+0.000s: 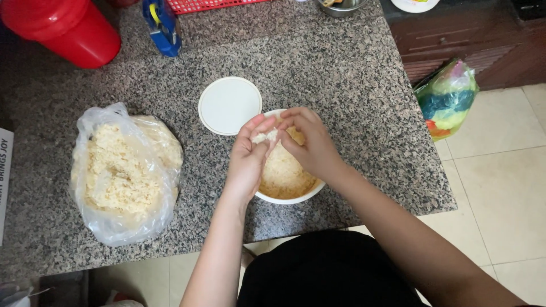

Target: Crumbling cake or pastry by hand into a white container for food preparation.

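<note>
A white bowl (289, 199) of pale yellow crumbly food (282, 173) stands on the speckled granite counter (341, 74) near its front edge. Both hands hover over the bowl. My left hand (247, 159) is cupped and holds a small clump of the crumbs (266, 136). Fingertips of my right hand (310, 145) pinch at that same clump. A round white lid (229, 105) lies flat just behind the bowl. To the left sits an open clear plastic bag (122, 170) filled with the same crumbs.
A red plastic container (65, 28) stands at the back left, a blue tool (162, 25) and a red basket (210, 4) beside it. A colourful plastic bag (449, 99) lies on the tiled floor to the right, by a wooden cabinet (455, 40).
</note>
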